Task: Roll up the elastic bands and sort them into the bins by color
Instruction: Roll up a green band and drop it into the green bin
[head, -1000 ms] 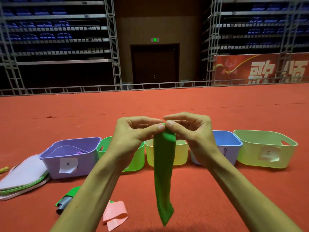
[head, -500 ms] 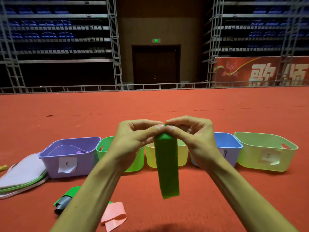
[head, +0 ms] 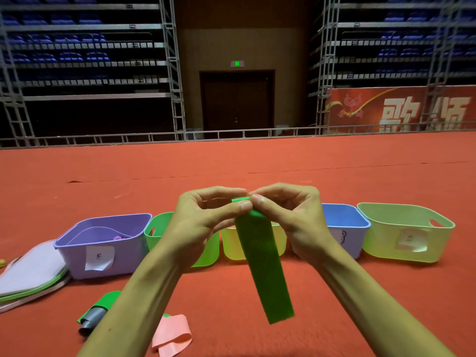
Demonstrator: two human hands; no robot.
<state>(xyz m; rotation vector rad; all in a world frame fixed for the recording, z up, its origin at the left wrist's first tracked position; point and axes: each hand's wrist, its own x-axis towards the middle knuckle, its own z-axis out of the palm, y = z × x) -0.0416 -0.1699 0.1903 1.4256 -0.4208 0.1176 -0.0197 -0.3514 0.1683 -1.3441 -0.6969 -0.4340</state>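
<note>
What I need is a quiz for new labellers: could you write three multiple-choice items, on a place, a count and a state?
1. Where is the pink band? A) in a bin B) on the floor C) in a hand
2. How many bins stand in the row? A) three B) five C) seven
3. How is the green band? A) fully rolled B) lying flat C) hanging, held by its top

Key: 1B: it lies loose on the red floor. 2B: purple bin, green bin, yellow bin, blue bin, pale green bin. 3C: left hand and right hand pinch its top.
</note>
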